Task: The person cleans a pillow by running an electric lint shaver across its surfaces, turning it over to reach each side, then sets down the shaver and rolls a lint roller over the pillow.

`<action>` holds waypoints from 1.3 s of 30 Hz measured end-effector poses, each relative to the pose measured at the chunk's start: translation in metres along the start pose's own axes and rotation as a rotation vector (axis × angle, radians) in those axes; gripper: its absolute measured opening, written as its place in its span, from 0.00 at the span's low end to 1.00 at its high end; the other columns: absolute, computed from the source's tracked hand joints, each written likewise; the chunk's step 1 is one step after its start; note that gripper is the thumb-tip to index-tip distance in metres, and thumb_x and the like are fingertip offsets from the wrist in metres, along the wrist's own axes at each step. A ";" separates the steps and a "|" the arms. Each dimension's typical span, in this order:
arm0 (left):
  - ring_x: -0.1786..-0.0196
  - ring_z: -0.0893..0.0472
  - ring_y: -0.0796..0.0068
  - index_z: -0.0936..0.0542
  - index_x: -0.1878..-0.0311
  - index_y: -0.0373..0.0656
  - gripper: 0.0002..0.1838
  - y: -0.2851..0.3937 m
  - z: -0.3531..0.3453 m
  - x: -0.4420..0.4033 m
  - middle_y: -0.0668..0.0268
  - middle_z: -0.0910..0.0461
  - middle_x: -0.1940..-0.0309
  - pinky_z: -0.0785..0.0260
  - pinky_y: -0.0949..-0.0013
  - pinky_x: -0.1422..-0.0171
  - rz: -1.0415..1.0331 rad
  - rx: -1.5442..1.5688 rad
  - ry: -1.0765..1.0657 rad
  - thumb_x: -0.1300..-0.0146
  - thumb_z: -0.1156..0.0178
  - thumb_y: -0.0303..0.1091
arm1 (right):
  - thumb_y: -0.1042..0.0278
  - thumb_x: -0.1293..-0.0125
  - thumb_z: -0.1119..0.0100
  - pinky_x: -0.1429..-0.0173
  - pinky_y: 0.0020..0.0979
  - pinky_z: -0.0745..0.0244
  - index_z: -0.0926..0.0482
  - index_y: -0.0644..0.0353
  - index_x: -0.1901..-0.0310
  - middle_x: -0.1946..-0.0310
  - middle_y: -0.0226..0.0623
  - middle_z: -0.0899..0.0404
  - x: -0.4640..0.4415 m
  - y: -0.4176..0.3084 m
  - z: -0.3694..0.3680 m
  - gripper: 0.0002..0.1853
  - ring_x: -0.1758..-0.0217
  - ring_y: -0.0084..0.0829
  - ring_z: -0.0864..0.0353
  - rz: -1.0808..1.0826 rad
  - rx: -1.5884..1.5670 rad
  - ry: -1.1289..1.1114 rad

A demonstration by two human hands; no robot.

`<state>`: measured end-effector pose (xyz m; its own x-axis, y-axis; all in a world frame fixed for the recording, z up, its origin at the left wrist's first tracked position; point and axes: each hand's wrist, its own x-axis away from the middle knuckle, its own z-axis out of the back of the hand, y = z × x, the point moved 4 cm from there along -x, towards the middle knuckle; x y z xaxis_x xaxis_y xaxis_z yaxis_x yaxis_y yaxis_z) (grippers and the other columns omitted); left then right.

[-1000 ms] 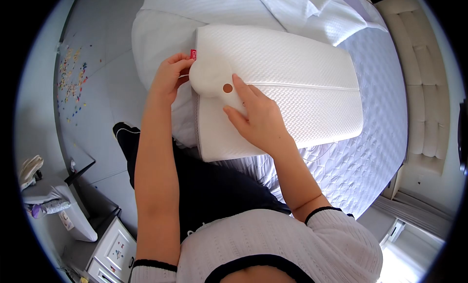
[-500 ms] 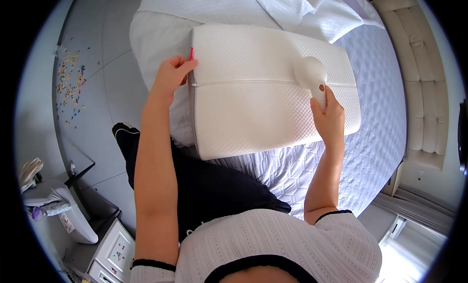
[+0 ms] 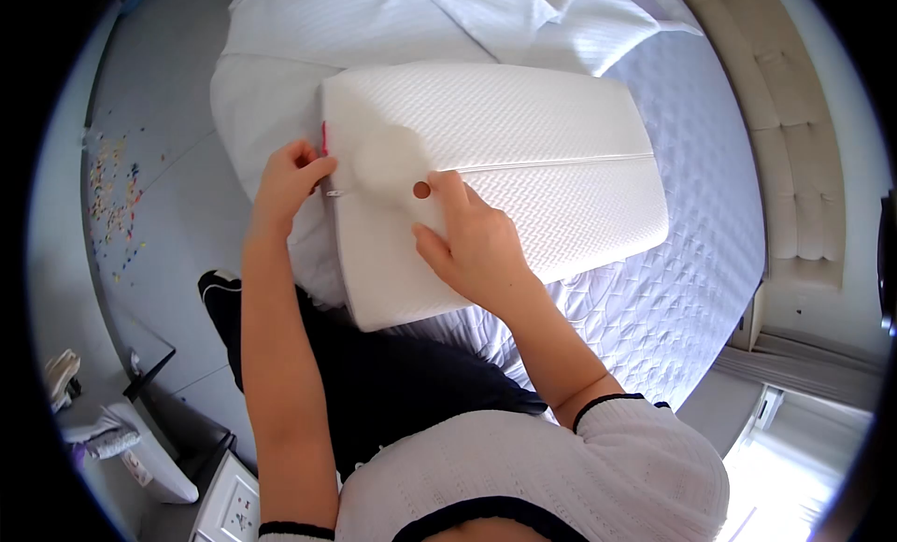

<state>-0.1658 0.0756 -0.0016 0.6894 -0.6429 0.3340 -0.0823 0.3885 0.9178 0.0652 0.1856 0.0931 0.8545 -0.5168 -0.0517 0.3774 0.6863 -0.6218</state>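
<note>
A white textured pillow [image 3: 542, 121] with a zipper along its middle lies on the bed. My left hand [image 3: 288, 187] pinches the pillow's left edge, beside a small red tag [image 3: 324, 138] and just above the zipper pull [image 3: 334, 193]. My right hand [image 3: 481, 243] is wrapped round the handle of a white round-headed device [image 3: 392, 164] with a brown dot. The device's head is over the left part of the pillow and is blurred by motion. Its handle is partly hidden by my fingers.
The bed has a quilted grey-blue cover [image 3: 696, 206] and a rumpled white blanket [image 3: 364, 23]. A padded headboard [image 3: 780, 131] is at the right. Many small coloured pieces [image 3: 114, 201] lie on the grey floor at the left. A white cabinet [image 3: 229, 505] stands at the lower left.
My right hand and the device went right along the pillow, then came back to its left part. My left hand stays at the pillow's edge. The whole view has shifted slightly.
</note>
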 end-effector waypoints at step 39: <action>0.73 0.33 0.82 0.26 0.74 0.42 0.10 0.000 -0.001 0.000 0.75 0.30 0.78 0.40 0.74 0.67 -0.007 0.067 -0.056 0.44 0.33 0.33 | 0.70 0.40 0.35 0.62 0.44 0.18 0.31 0.56 0.45 0.52 0.45 0.18 0.002 0.036 0.028 0.22 0.63 0.49 0.14 -0.018 0.169 0.179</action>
<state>-0.1655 0.0759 -0.0022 0.6488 -0.6824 0.3368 -0.1267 0.3396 0.9320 0.0908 0.2236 0.0927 0.7759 -0.6019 -0.1889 0.4594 0.7443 -0.4847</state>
